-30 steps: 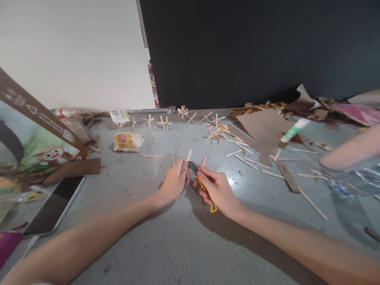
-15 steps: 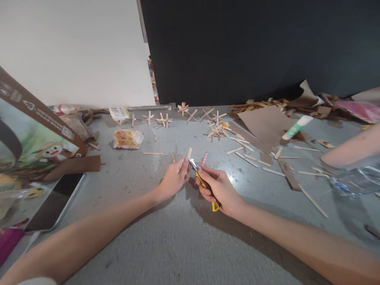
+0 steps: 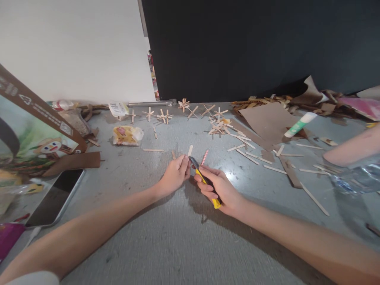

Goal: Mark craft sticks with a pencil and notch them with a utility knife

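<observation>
My left hand [image 3: 177,171] pinches a short wooden craft stick [image 3: 190,150], whose pale rounded end pokes up past the fingertips. My right hand [image 3: 221,188] is wrapped round a yellow and black utility knife [image 3: 204,181]. The knife's blade end touches or nearly touches the stick beside my left fingertips; exact contact is hidden. A pink and white striped piece [image 3: 204,157] stands up just beyond my right fingers. Past my hands lie crossed-stick stars [image 3: 219,128] and a loose craft stick [image 3: 153,150].
At left are a phone [image 3: 56,198], a printed paper bag [image 3: 44,126] and a yellow wrapper [image 3: 127,135]. To the right lie loose sticks, brown cardboard [image 3: 265,122], a glue stick [image 3: 300,125] and a clear plastic bottle [image 3: 359,179]. Another person's forearm [image 3: 353,145] reaches in there.
The knife has turned in my right hand, so its blade shows edge-on rather than as a bright flat face. Both hands stay in nearly the same place, and the view has shifted slightly.
</observation>
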`<state>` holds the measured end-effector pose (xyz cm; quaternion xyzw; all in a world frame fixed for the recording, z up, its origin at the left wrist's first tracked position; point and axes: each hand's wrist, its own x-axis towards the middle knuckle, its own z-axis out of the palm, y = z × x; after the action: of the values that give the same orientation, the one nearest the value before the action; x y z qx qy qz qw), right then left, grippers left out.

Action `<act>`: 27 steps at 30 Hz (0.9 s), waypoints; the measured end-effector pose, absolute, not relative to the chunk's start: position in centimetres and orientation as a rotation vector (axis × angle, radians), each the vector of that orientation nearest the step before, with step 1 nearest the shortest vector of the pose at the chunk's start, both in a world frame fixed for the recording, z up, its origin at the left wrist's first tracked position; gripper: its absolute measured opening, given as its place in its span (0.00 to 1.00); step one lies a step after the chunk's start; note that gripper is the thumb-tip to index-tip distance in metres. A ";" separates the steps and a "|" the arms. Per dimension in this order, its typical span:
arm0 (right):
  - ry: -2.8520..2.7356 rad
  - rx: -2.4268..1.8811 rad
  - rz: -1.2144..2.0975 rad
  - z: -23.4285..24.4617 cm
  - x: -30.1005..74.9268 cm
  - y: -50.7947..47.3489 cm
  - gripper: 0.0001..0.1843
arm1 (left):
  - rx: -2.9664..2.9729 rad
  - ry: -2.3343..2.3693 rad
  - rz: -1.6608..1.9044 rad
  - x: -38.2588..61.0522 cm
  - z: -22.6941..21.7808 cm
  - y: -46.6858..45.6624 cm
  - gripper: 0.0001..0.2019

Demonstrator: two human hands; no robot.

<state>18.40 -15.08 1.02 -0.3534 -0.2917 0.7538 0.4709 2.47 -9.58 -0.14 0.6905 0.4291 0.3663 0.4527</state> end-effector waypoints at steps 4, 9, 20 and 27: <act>-0.665 -0.853 1.899 1.1 18.4 -15.2 0.18 | 1.686 1.054 0.911 2.5 -0.3 -9.6 0.23; -0.618 -0.799 1.929 0.8 18.4 -15.1 0.17 | 1.667 1.022 0.897 2.6 -0.2 -9.5 0.23; -0.778 -0.796 1.871 0.9 18.7 -14.6 0.17 | 1.659 1.044 0.938 2.6 -0.2 -9.7 0.25; -1.407 -1.068 1.062 1.1 20.6 -12.7 0.17 | 1.630 0.991 0.914 2.6 -0.4 -9.8 0.22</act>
<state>20.64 -12.72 1.07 -0.4444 -0.5856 0.4420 0.5141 2.64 -9.80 -0.44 0.6713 0.4080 0.3765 0.4910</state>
